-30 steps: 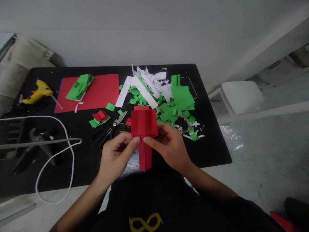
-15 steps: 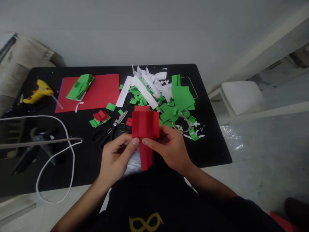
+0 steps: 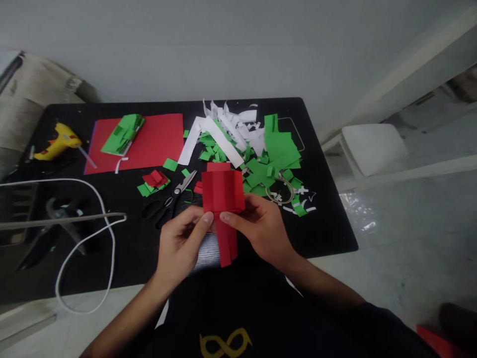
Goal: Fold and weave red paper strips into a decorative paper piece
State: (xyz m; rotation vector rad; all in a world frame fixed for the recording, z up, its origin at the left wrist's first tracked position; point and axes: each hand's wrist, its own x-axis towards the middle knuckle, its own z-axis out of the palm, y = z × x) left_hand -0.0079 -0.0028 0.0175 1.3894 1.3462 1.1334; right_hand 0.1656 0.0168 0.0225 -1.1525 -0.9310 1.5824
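Here, scrap-strewn black table [image 3: 328, 228], pale floor [image 3: 402, 258], left hand [image 3: 179, 246] and right hand [image 3: 263, 228] fingers pinching red paper [image 3: 222, 191].

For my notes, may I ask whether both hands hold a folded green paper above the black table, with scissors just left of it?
Not quite: the head view shows the folded paper is red, not green. Left hand and right hand hold it above the black table, scissors to its left.

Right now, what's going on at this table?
A person pinches a folded red paper between left hand and right hand, above the near edge of the black table. Scissors lie just left of it. Green and white scraps are heaped behind, and a red sheet and yellow glue gun sit far left.
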